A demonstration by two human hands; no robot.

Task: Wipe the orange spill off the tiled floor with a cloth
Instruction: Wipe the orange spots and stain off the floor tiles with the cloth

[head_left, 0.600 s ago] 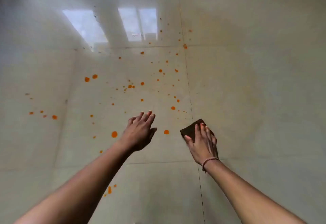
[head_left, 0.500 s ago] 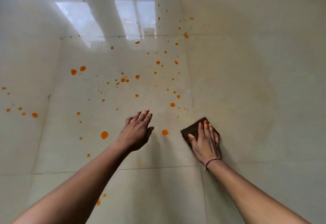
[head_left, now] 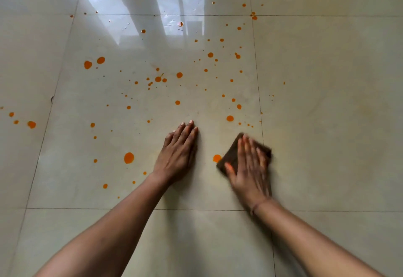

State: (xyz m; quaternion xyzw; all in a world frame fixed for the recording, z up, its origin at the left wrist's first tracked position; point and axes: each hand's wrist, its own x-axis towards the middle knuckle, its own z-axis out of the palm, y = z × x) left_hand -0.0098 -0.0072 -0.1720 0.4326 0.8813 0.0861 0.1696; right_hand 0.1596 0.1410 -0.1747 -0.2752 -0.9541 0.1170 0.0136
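Pressing flat, spread fingers on the cloth, the right hand should be swept toward nine o'clock over the adjoining drop; the left hand is laid open, empty.

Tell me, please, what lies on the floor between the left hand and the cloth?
In the head view, one orange drop touches the cloth edge; otherwise bare tile up to the left hand.

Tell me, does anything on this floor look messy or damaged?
Yes. Orange drops are spattered across the tiled floor, mostly ahead and left of the cloth. A small dark chip shows on a grout line at the left.
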